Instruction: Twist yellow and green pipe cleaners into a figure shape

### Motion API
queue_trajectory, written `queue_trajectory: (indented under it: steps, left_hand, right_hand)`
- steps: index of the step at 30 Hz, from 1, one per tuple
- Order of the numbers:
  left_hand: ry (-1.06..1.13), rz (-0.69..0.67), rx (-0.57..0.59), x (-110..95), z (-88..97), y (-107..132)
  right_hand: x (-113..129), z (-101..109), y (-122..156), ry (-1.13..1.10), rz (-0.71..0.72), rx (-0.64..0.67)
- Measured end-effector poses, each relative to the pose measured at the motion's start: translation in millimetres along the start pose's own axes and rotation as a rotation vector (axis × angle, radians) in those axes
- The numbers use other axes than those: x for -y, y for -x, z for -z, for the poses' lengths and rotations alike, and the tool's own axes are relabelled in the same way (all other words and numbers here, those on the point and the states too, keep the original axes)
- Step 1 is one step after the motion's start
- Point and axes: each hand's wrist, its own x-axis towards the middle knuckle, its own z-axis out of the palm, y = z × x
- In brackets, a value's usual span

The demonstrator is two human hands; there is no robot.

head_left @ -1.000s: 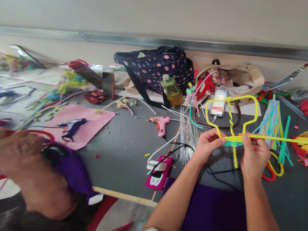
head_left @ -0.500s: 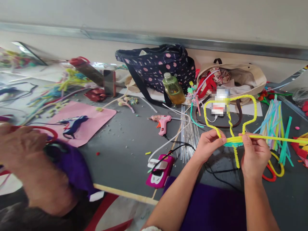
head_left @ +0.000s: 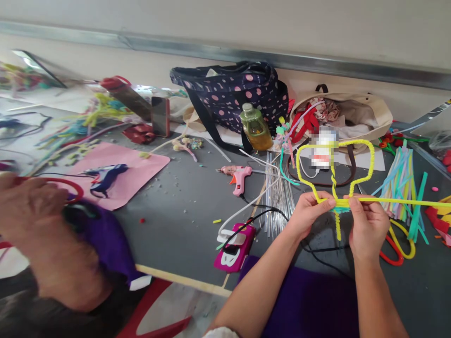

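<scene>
Both hands hold a yellow pipe-cleaner frame (head_left: 372, 159) above the table, its two loops upright and a twisted stem between them. My left hand (head_left: 312, 211) pinches the left end of the wrapped yellow band across the base. Closed on the band's right end, my right hand (head_left: 368, 223) also grips a long yellow pipe cleaner (head_left: 416, 202) that stretches off to the right edge. A little turquoise pipe cleaner (head_left: 342, 209) shows under the band between the hands. Below it the twisted yellow stem (head_left: 338, 227) sticks down.
A bundle of pipe cleaners (head_left: 400, 188) and scissors (head_left: 408, 249) lie to the right. Left of my arms are a pink glue gun (head_left: 240, 180), a magenta power strip (head_left: 229, 263) and thin wires (head_left: 278, 197). Bags and a bottle (head_left: 256, 126) stand behind. A co-worker's hand (head_left: 31, 211) is at far left.
My hands have come closer together along the band, the right one shifting left. The yellow frame has moved slightly left with them. The co-worker's arm has shifted a little left.
</scene>
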Motion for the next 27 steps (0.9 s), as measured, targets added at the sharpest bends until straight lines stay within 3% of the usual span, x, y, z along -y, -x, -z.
queue_trajectory:
  steps: [12, 17, 27]
  left_hand:
    - [-0.063, -0.04, 0.036, -7.1, 0.5, 0.0]
    - [-0.028, -0.02, -0.033, -11.6, 0.8, -1.1]
    - [-0.11, -0.047, 0.051, -14.4, 4.9, -1.4]
  right_hand:
    - [0.2, 1.2, -4.0, -0.074, -0.099, 0.03]
    - [-3.4, 3.4, -6.9, -0.069, -0.063, -0.013]
    - [-1.2, 3.5, -6.9, -0.01, -0.006, -0.051]
